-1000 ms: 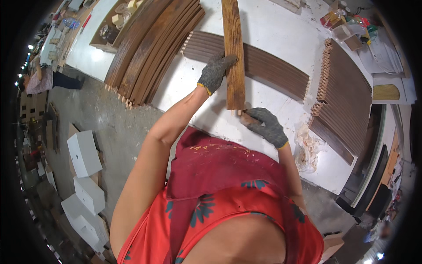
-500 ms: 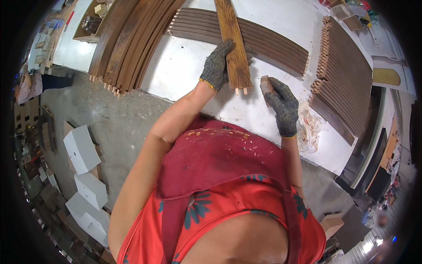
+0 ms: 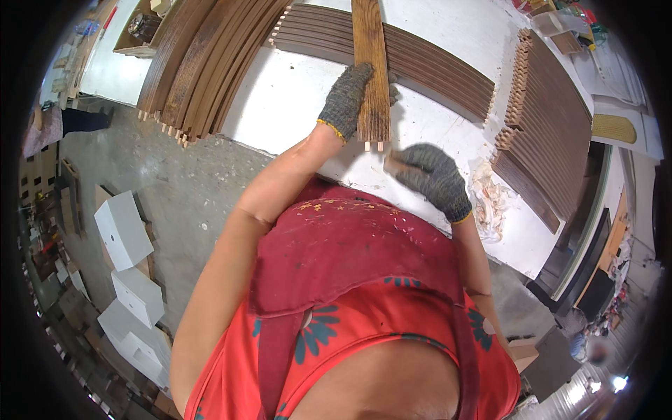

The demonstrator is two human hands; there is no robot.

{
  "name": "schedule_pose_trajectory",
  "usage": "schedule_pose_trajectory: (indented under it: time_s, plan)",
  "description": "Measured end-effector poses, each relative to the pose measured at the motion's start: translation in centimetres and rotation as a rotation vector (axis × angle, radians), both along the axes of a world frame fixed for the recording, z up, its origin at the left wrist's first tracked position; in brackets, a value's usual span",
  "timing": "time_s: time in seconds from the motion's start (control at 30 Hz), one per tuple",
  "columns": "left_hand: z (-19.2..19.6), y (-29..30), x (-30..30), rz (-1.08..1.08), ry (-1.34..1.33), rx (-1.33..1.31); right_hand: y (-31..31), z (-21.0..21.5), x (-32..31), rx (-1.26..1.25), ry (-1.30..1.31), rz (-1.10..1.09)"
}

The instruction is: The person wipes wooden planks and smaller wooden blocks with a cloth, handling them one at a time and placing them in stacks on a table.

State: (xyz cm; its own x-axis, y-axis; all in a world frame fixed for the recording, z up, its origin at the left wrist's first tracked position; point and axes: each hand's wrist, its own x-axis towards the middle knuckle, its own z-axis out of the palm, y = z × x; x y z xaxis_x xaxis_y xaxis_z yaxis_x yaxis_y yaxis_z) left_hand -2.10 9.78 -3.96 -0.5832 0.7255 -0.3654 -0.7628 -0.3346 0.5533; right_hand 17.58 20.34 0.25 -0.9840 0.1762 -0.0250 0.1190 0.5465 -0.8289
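Observation:
My left hand (image 3: 347, 100), in a grey knit glove with a yellow cuff edge, is closed around a brown wooden slat (image 3: 373, 70). The slat runs away from me over a row of stacked slats, and two pale dowels (image 3: 374, 146) stick out of its near end. Just right of that end is my right hand (image 3: 433, 178), also gloved. Its fingers grip a small brownish block (image 3: 400, 164), slightly blurred, which is apart from the slat.
Stacked dark slats (image 3: 203, 63) with dowel ends lie at left on the white table (image 3: 269, 105). Another row (image 3: 441, 73) lies behind, and a toothed-edge stack (image 3: 549, 126) at right. A crumpled rag (image 3: 488, 199) rests near my right wrist. White boxes (image 3: 124, 231) stand on the floor at left.
My right hand has moved left with the block, toward the slat's near end. The slat has swung slightly, its near end shifting left, with my left hand still around it.

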Motion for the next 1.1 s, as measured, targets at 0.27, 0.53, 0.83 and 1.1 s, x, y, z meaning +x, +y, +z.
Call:
schedule_pose_trajectory:
  time_s: [0.27, 0.53, 0.83, 1.1]
  plan:
    - [-0.2, 0.2, -0.5, -0.016, 0.008, 0.005, -0.7, 2.1, -1.7, -0.508, -0.015, -0.403]
    - [-1.1, -0.4, -0.8, -0.050, 0.018, -0.005, 0.2, 0.0, -1.1, -0.453, -0.173, -0.202]
    - [-1.5, 0.0, -0.7, -0.018, -0.040, 0.061, -2.3, 2.8, -2.7, 0.378, 0.269, -0.128]
    - [1.5, 0.6, -0.6, -0.006, 0.067, -0.263, -3.4, 3.1, -4.7, 0.636, 0.232, 0.027]
